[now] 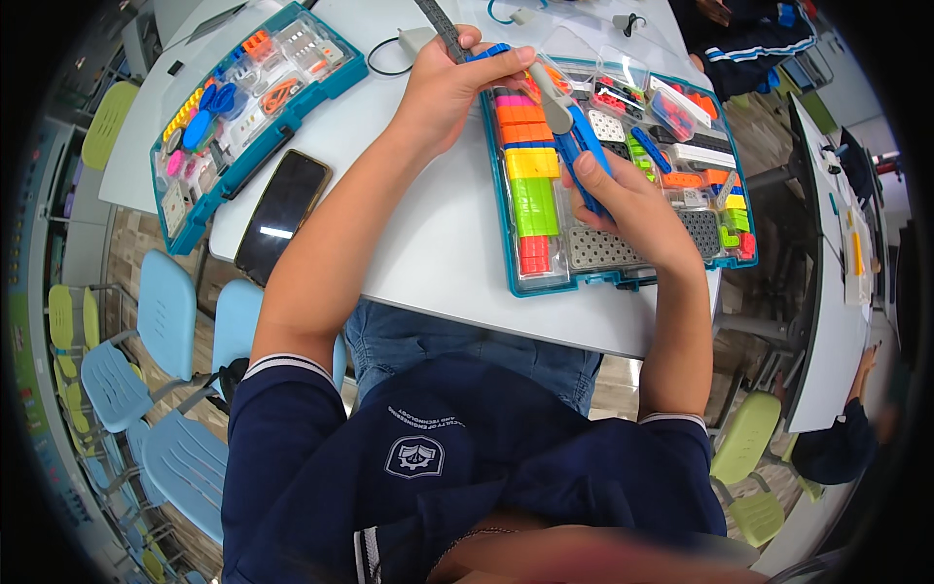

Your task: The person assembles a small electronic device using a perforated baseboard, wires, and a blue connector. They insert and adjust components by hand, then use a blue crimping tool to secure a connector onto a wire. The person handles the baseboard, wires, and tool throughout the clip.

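My left hand (443,92) is closed round a long dark grey bar (441,24) that sticks out past the thumb. Bits of blue show beside its fingers. In my right hand (628,200) are the blue handles of a pliers-like tool (587,136) with a pale grey head. The tool's head reaches up close to my left thumb and the bar; whether it touches them I cannot tell. Below both hands lies an open teal case (510,229) with orange, yellow, green and red building blocks, perforated plates and small clear boxes.
Another teal case (261,109) with coloured parts stands on the white table (428,248) at the left. Near it lies a black phone (283,216). A grey box with a cable (416,41) is at the back. Blue chairs (165,311) stand left; people sit at upper right and right.
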A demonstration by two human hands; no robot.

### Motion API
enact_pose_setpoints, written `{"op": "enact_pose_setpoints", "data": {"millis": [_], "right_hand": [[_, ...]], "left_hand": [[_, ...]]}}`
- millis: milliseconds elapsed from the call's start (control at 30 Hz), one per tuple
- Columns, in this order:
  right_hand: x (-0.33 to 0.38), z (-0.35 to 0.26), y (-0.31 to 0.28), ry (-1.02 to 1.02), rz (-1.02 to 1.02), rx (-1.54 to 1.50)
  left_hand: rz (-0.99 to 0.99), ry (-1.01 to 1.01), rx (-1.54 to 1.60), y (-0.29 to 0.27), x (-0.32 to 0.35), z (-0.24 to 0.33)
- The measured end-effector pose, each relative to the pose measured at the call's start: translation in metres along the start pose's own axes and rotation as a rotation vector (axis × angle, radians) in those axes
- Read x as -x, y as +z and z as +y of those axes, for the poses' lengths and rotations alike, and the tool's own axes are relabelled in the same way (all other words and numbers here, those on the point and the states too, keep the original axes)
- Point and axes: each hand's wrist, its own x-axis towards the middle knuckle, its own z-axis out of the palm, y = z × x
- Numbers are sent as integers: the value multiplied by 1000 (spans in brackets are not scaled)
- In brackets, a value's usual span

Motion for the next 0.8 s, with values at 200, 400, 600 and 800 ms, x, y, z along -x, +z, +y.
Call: {"op": "enact_pose_setpoints", "data": {"millis": [200, 400, 600, 800], "right_hand": [[2, 0, -2, -20, 27, 18], [1, -3, -11, -58, 214, -32], [-3, 1, -18, -46, 311, -28], [-8, 4, -20, -127, 373, 0]], "left_hand": [[67, 64, -14, -1, -6, 1], [121, 169, -637, 6, -16, -8], [41, 137, -743, 5, -32, -9], [3, 136, -842, 9, -18, -6]]}}
